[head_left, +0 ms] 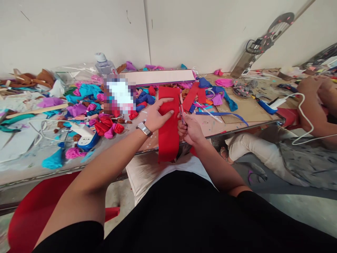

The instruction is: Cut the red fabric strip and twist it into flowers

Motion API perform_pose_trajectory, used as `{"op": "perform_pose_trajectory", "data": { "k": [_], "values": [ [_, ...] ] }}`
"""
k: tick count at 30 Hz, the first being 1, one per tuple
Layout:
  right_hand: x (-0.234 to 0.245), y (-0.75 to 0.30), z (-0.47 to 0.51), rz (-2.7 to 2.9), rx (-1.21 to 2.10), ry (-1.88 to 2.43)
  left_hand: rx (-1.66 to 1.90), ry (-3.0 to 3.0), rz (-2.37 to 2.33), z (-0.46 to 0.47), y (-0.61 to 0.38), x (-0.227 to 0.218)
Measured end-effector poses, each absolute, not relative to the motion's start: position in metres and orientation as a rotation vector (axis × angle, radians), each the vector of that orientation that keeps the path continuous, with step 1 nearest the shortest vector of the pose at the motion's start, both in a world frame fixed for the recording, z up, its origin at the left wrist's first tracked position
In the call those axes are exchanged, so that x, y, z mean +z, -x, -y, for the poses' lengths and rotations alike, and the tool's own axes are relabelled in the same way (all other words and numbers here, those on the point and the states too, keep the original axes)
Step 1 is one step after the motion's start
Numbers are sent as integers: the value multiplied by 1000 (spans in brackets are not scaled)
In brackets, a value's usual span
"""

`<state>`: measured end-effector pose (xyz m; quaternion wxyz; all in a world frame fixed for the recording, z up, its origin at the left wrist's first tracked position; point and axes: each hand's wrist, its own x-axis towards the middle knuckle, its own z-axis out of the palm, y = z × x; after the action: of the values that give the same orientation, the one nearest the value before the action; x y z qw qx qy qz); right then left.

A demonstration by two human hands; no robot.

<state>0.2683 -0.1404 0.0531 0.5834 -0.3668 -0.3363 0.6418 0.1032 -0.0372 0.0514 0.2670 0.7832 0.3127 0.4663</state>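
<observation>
Littered table, pale wall, scissors in right grip, left grip splayed over red cloth

cloth strip over edge of table | scissors at its right | bottle behind, left

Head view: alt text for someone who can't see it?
A person's right hand holds scissors at the right edge of a red strip, and the left hand lies spread over it. The strip's near end hangs past the edge of a worktable littered with colourful fabric bundles; a co-worker's arm shows at right.
</observation>
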Motion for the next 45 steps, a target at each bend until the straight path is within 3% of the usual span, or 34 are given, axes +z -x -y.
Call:
{"op": "perform_pose_trajectory", "data": {
  "k": [45],
  "values": [
    [65,-260,131,751,1497,875,1298,-2110,-797,35,-103,49]
  ]
}}
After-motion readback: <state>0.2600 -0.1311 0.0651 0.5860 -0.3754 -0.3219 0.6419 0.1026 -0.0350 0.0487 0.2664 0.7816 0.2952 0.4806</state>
